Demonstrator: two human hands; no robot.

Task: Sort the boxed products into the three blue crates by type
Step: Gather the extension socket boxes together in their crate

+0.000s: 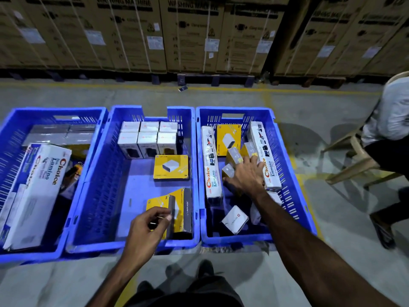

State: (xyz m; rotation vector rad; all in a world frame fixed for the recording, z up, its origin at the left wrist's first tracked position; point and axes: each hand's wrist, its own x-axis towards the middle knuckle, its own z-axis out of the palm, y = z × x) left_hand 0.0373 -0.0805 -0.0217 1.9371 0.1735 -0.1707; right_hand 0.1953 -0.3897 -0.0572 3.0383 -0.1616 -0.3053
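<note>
Three blue crates stood side by side on the concrete floor point(221, 96). The left crate point(13, 129) held long white "Choice" boxes point(42, 185) over grey cartons. The middle crate point(106, 178) held six small white boxes point(147, 138) in two rows at its far end, a yellow box point(170, 167) lying flat just in front of them, and two more yellow boxes point(180, 209) standing on edge at the near wall. The left hand point(148, 229) had its fingers curled and pinched the upper edge of the nearer of these. The right crate point(287, 173) remained mixed: two long white boxes point(210, 165), yellow boxes and a small white box point(234, 219). The right hand point(245, 176) reached into it, fingers spread over small yellow boxes point(233, 155); whether it gripped one could not be told. A seated person point(389, 120) was at the right edge.
</note>
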